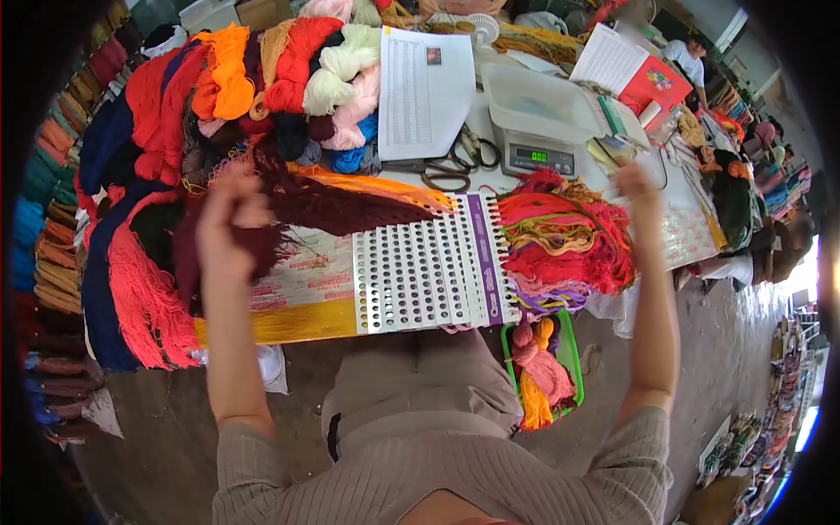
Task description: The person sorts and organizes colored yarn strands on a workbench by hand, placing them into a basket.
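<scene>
My left hand (pixel 234 223) is closed around dark maroon yarn (pixel 350 199), its fingers curled and slightly blurred. The yarn stretches right across orange strands to a white card (pixel 411 271) punched with rows of holes. A purple strip with print runs down the card's right side. Past that edge lies a thick bundle of red and mixed-colour threads (pixel 564 236). My right hand (pixel 637 182) is raised just right of the bundle; motion smears its fingers, so I cannot see whether it holds a thread.
Coloured skeins (pixel 223 74) pile up at the left. Scissors (pixel 472 150), a printed sheet (pixel 424 96) and a scale (pixel 541 159) bearing a clear plastic tub (pixel 538 101) stand behind the card. A green basket (pixel 573 350) with yarn sits below the table edge. Someone (pixel 687 61) is at far right.
</scene>
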Available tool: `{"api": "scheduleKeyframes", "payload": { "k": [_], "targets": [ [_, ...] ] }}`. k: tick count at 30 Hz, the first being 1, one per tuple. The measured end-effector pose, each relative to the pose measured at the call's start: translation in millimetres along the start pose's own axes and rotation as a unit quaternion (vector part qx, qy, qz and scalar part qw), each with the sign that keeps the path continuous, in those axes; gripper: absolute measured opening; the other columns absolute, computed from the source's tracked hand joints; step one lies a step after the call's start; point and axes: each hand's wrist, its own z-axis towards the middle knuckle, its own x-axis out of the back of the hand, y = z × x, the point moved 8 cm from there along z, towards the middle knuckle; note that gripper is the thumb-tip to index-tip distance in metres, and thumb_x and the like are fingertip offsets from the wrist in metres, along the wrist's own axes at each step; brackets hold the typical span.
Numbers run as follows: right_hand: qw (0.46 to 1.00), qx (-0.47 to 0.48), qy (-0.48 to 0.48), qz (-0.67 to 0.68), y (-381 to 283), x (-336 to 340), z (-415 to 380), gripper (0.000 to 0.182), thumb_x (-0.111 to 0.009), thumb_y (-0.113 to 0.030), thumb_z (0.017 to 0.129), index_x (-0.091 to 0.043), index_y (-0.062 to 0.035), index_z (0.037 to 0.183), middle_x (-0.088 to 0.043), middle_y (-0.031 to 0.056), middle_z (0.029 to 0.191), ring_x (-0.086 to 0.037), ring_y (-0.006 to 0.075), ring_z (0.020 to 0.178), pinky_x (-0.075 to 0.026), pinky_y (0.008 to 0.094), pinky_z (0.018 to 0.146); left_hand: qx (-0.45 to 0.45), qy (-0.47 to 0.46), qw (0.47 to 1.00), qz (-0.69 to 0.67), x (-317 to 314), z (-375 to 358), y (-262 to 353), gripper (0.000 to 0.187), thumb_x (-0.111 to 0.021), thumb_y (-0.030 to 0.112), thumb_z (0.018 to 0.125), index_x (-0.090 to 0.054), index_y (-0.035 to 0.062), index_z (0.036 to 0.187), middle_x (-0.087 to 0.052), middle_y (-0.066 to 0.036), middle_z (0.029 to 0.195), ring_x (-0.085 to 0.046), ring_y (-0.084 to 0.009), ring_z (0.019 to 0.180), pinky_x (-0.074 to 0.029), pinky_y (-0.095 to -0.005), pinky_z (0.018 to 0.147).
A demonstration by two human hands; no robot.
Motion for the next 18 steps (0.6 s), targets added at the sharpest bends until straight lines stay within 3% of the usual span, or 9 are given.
{"api": "scheduleKeyframes", "payload": {
  "k": [1,3,4,5,7,10,12,15,18],
  "targets": [
    [0.999,0.023,-0.032,-0.030,7.2,-47.4,-8.1,0.019,-0.056,-0.014,0.087,-0.055,-0.0033,0.102,-0.058,0.0009,0.085,-0.052,0.0107,0.072,-0.044,0.0261,0.067,0.090,0.031,0.995,-0.011,-19.5,0.2,-43.4,0.016,-0.057,0.017,0.086,-0.057,0.0058,0.097,-0.057,-0.001,0.077,-0.040,-0.0055,0.054,-0.033,-0.0190,0.047],
    [0.985,-0.010,-0.132,-0.109,5.7,-123.6,-28.8,0.027,-0.061,-0.009,0.082,-0.047,-0.0055,0.105,-0.059,0.0064,0.080,-0.056,0.0137,0.071,-0.046,0.0273,0.063,0.203,0.010,0.978,0.039,-31.9,-0.5,-123.9,0.022,-0.058,0.024,0.086,-0.059,0.0068,0.100,-0.063,-0.007,0.100,-0.046,-0.0062,0.057,-0.037,-0.0176,0.051],
    [0.985,-0.028,-0.164,-0.053,8.5,-154.1,-39.2,0.026,-0.058,-0.007,0.083,-0.045,-0.0053,0.106,-0.057,0.0042,0.071,-0.055,0.0110,0.065,-0.046,0.0255,0.059,0.262,-0.025,0.963,0.056,-46.5,-6.0,-151.9,0.028,-0.057,0.027,0.087,-0.058,0.0078,0.107,-0.061,-0.008,0.111,-0.048,-0.0051,0.060,-0.039,-0.0176,0.053],
    [0.976,-0.071,-0.202,-0.036,7.3,-179.3,-49.2,0.027,-0.058,-0.006,0.083,-0.045,-0.0031,0.106,-0.058,0.0063,0.070,-0.055,0.0116,0.062,-0.046,0.0260,0.057,0.325,-0.018,0.945,0.044,-52.6,-13.0,-180.0,0.032,-0.056,0.028,0.087,-0.057,0.0088,0.112,-0.060,-0.005,0.114,-0.049,-0.0044,0.060,-0.039,-0.0178,0.053],
    [0.975,-0.070,-0.212,-0.004,32.0,-214.5,-59.1,0.019,-0.060,-0.009,0.081,-0.054,-0.0009,0.098,-0.060,0.0090,0.067,-0.057,0.0142,0.057,-0.046,0.0279,0.053,0.403,-0.045,0.913,0.038,-58.4,-19.2,-221.5,0.035,-0.055,0.031,0.088,-0.054,0.0094,0.116,-0.061,-0.002,0.108,-0.055,-0.0072,0.067,-0.042,-0.0184,0.054],
    [0.971,-0.113,-0.211,-0.014,53.3,-234.2,-63.7,0.015,-0.059,-0.016,0.081,-0.062,-0.0041,0.089,-0.061,0.0094,0.064,-0.060,0.0199,0.058,-0.045,0.0322,0.053,0.442,-0.010,0.893,0.084,-54.8,-20.9,-248.4,0.037,-0.055,0.030,0.088,-0.051,0.0070,0.116,-0.057,-0.007,0.108,-0.061,-0.0170,0.077,-0.046,-0.0239,0.055],
    [0.973,-0.091,-0.173,-0.122,60.2,-233.4,-63.6,0.018,-0.057,-0.022,0.083,-0.063,-0.0067,0.090,-0.062,0.0078,0.065,-0.061,0.0232,0.062,-0.046,0.0348,0.057,0.447,-0.003,0.890,0.090,-55.9,-17.6,-254.1,0.036,-0.055,0.030,0.088,-0.051,0.0067,0.115,-0.056,-0.007,0.110,-0.062,-0.0179,0.078,-0.047,-0.0251,0.055],
    [0.973,-0.102,-0.168,-0.123,58.7,-231.4,-61.6,0.020,-0.056,-0.025,0.083,-0.063,-0.0081,0.090,-0.063,0.0069,0.066,-0.061,0.0247,0.064,-0.046,0.0353,0.059,0.451,-0.004,0.887,0.102,-61.1,-11.8,-257.6,0.032,-0.057,0.027,0.087,-0.053,0.0069,0.111,-0.057,-0.007,0.108,-0.062,-0.0188,0.079,-0.048,-0.0274,0.054],
    [0.974,-0.097,-0.165,-0.119,61.3,-232.0,-61.9,0.020,-0.057,-0.026,0.083,-0.062,-0.0080,0.089,-0.063,0.0080,0.067,-0.062,0.0257,0.065,-0.046,0.0359,0.059,0.452,0.004,0.886,0.107,-58.9,-4.3,-267.9,0.025,-0.058,0.026,0.085,-0.056,0.0102,0.105,-0.060,-0.002,0.094,-0.059,-0.0142,0.069,-0.046,-0.0247,0.053]
  ]
}}
